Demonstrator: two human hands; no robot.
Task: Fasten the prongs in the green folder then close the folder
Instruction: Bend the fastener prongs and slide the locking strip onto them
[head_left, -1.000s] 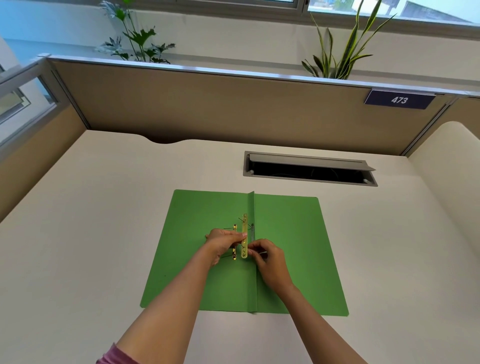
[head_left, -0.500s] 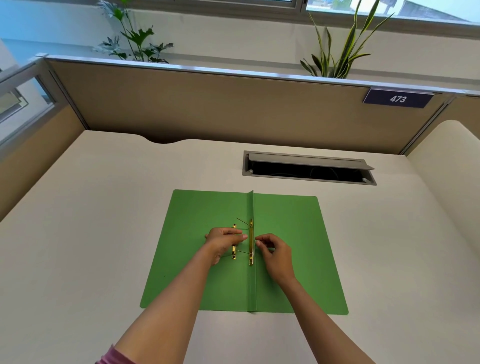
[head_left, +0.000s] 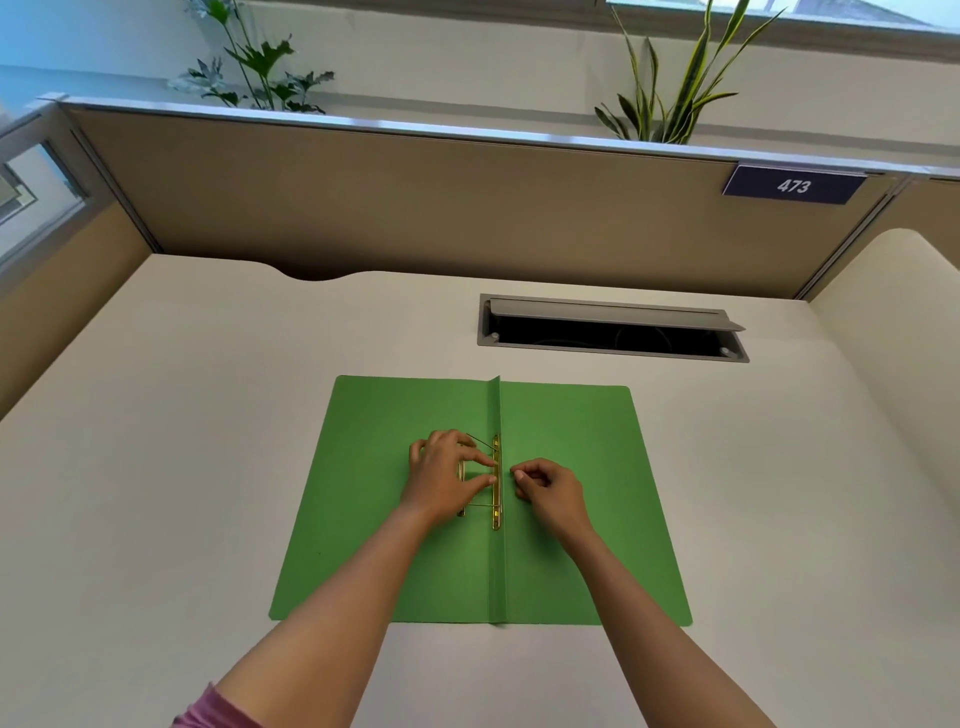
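Beige cubicle partitions (head_left: 415, 208) enclosed a pale desk (head_left: 182, 467), on which the green folder (head_left: 571, 493) lay opened flat, near the middle of the surface and just short of a grey cable hatch (head_left: 613, 327) set into the desk further back. Both covers were spread to either side of the central spine fold (head_left: 496, 571), which ran away from the person toward the partition, so the folder's long opened span lay left to right. This arrangement was judged to have been chosen so that the fastener could be reached from above with both hands.

A brass fastener bar (head_left: 496, 483) was seen lying along the spine, its long axis parallel with the fold and pointing away from the person. Two thin prongs (head_left: 480, 442) were seen running leftward from the bar, the farther one slanted, the nearer one almost square to it; neither appeared pressed flat, so fastening was judged unfinished.

The left hand (head_left: 441, 478) was laid over the left cover with its fingers spread, the fingertips (head_left: 488, 462) touching the bar or just beside it, apparently to steady it. The right hand (head_left: 550, 493) was loosely curled on the right cover just beside the bar, thumb and forefinger drawn together; whether anything was pinched between them could not be told.
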